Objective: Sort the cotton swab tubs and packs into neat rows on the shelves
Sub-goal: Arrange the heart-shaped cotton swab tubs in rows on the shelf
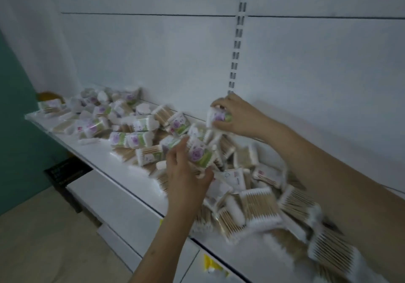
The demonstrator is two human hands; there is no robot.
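While tubs litter the shelf [114, 162], left hand [186, 179] gripping one tub [200, 154], right hand [236, 116] another [219, 116].

My left hand [186, 173] covers the lower edge of the tub [200, 154] it holds, and motion smears its label. My right hand [236, 116] hides the far side of a second tub [219, 117]. The print on every pack is too blurred to read. The packs at the lower right [333, 252] run off the frame's edge.
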